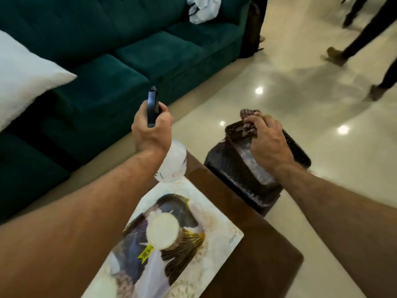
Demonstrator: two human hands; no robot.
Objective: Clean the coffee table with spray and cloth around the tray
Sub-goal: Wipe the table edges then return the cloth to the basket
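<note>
The left hand [150, 127] grips a translucent white spray bottle with a dark trigger head [174, 162] above the patterned rectangular tray's [223, 216] far end; beyond the tray, the right hand [268, 140] pinches a striped maroon cloth [247, 117] over a dark woven basket [234, 168]. The tray lies on the brown wooden coffee table [264, 244].

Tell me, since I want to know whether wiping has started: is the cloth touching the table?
No. The right hand holds the cloth over the dark basket, off the coffee table.

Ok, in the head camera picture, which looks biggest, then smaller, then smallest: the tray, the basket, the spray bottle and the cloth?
1. Tray, though it's nearest the camera.
2. Basket.
3. Spray bottle, partly hidden by the left hand.
4. Cloth, mostly covered by the right hand.
</note>
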